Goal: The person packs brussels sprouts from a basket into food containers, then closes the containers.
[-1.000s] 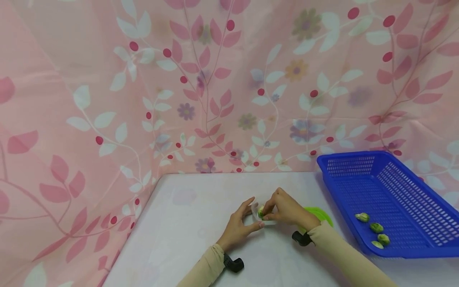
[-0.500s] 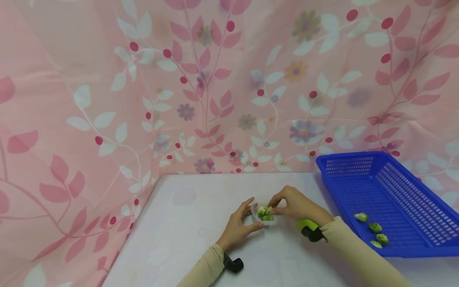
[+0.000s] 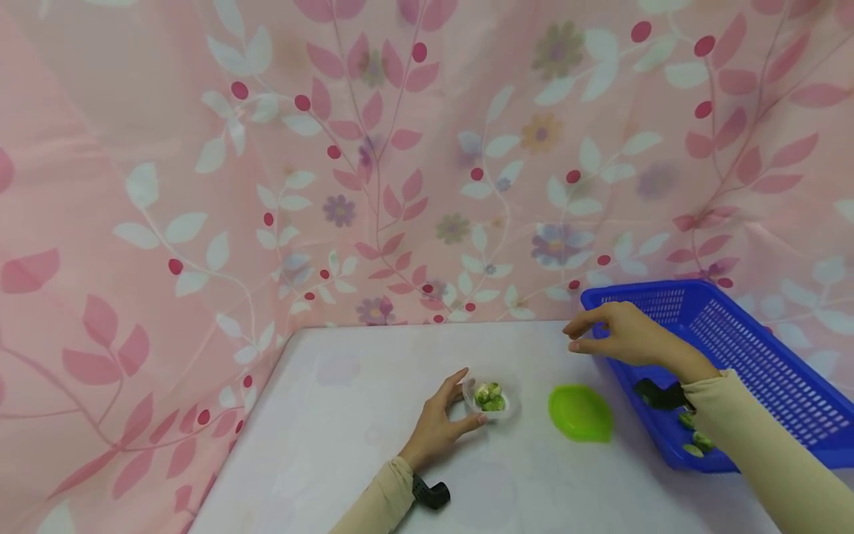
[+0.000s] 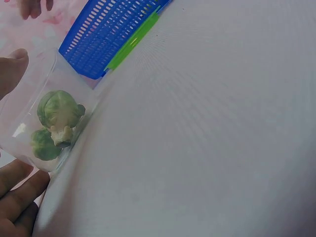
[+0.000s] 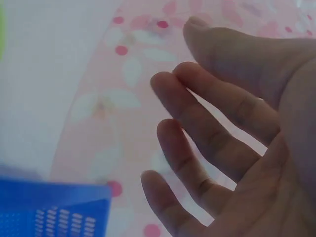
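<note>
Head view: left hand (image 3: 437,425) curled round the clear container (image 3: 511,400) of sprouts (image 3: 494,404) on the worktop (image 3: 333,437); right hand (image 3: 620,335), fingers apart, and sleeve (image 3: 767,445) partly hiding the blue basket (image 3: 734,356). Left wrist: left hand cut off. Right wrist: basket cropped, blurred.

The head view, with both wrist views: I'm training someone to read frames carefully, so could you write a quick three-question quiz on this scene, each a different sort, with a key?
1. True or false: the lime-green piece lies between the clear container and the blue basket.

2. Short answer: which two things have Brussels sprouts inside them?

3. Multiple choice: what does the right-hand grip hold?
A) the lime-green piece
B) nothing
C) a Brussels sprout

Key
1. True.
2. The clear container and the blue basket.
3. B.
</note>
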`<state>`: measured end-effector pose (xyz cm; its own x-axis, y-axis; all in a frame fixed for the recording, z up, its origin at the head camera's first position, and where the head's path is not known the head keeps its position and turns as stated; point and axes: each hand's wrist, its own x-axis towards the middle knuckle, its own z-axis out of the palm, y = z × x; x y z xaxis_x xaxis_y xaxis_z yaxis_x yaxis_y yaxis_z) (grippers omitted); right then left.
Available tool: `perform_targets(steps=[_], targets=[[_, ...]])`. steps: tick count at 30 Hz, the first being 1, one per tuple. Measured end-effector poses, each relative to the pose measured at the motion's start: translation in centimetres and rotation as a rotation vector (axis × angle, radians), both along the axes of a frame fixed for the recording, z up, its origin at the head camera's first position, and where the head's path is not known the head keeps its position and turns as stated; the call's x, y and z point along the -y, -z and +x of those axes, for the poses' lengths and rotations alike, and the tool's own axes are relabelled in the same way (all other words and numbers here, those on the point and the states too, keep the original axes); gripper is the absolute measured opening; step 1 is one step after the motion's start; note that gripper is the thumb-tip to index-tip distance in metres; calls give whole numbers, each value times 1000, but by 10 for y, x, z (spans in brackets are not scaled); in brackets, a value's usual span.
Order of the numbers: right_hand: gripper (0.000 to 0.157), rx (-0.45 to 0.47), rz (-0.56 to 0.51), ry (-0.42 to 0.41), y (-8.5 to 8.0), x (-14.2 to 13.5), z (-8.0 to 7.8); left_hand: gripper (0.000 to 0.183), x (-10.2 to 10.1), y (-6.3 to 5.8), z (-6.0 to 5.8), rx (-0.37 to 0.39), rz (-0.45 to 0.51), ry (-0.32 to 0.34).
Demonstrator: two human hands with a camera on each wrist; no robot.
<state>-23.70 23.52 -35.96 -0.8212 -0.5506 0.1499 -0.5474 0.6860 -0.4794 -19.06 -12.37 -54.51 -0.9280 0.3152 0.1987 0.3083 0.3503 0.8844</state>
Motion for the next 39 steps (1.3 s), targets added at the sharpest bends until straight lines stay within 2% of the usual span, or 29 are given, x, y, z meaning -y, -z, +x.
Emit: perform_targets(steps=[5, 15, 22, 25, 29, 33, 39], targets=[[30, 73, -3, 28, 2, -27, 1, 92, 1, 1, 1, 0, 5, -1], [31, 109, 27, 132, 20, -73, 3, 91, -1, 4, 0, -6, 5, 5], [36, 102, 67, 66, 48, -100, -6, 91, 0, 4, 1, -10, 7, 2], [41, 173, 76, 18, 61, -108, -8, 91, 0, 3, 0, -19, 4, 3], [44, 315, 88, -17, 73, -115, -7, 91, 1, 3, -1, -17, 4, 8], [47, 394, 103, -3, 80, -115, -6, 91, 1, 3, -1, -13, 1, 7], [42, 397, 126, 37, 85, -114, -6, 91, 1, 2, -1, -5, 6, 9]])
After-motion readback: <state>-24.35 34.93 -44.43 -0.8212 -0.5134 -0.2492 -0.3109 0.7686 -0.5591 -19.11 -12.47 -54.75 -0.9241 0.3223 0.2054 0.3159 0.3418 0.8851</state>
